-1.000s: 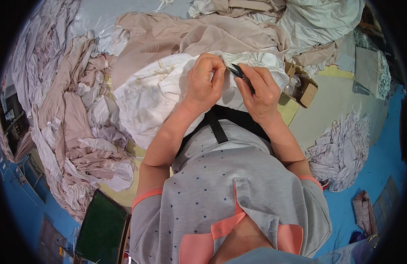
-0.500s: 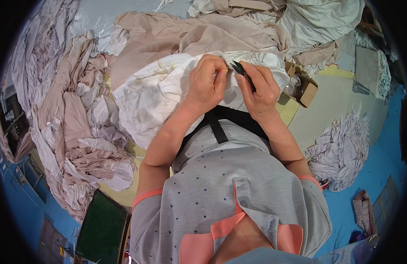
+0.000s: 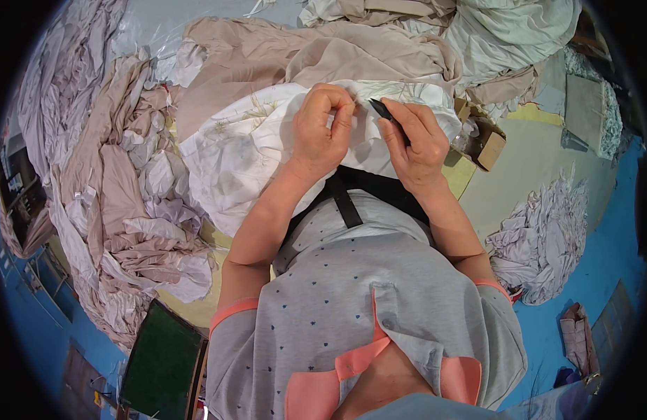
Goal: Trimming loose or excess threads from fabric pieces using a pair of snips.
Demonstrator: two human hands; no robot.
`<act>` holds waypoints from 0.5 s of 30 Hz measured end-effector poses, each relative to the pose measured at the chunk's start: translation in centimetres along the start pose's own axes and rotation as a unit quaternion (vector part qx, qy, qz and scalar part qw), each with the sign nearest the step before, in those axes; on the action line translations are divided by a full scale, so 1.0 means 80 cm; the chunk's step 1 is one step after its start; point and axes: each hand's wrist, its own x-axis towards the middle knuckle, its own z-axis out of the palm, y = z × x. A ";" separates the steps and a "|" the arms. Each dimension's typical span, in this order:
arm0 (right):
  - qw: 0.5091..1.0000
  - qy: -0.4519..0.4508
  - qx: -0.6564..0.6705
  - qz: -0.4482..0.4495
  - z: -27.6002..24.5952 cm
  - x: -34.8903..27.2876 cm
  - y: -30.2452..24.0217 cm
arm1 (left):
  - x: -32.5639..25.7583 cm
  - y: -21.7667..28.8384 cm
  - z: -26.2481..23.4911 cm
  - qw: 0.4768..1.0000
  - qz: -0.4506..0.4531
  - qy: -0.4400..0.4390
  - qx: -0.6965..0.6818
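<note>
Black thread snips (image 3: 386,115) sit in my right hand (image 3: 419,145), whose fingers are wrapped round them. Their tips point up and left toward my other hand, and the blades look together. My left hand (image 3: 319,131) is closed in a pinch of thumb and forefinger, a small gap away from the snips' tips. What it pinches is too fine to make out. Beneath both hands spreads white fabric (image 3: 229,157) with a printed plant pattern in tan and grey, draped toward my lap. Beige fabric (image 3: 253,59) lies bunched beyond it.
An open cardboard box (image 3: 489,145) with clear plastic inside stands right of my right hand. Heaped beige and white cloth (image 3: 120,189) fills the left side. Pale green cloth (image 3: 512,38) lies at the far right, and a crumpled greyish pile (image 3: 544,238) lies nearer on the right.
My left hand has shifted slightly left, away from the snips. The snips' blades, apart before, now look closed. My right hand has barely moved.
</note>
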 end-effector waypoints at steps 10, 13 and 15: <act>0.995 -0.027 -0.072 -0.058 0.003 0.008 -0.007 | -0.004 0.001 -0.008 0.998 -0.056 -0.007 -0.036; 0.993 -0.041 -0.090 -0.070 0.002 0.011 -0.008 | -0.003 0.000 -0.008 0.999 -0.040 -0.008 -0.026; 0.992 -0.041 -0.093 -0.080 0.004 0.011 -0.007 | -0.003 0.000 -0.008 1.000 -0.025 -0.006 -0.016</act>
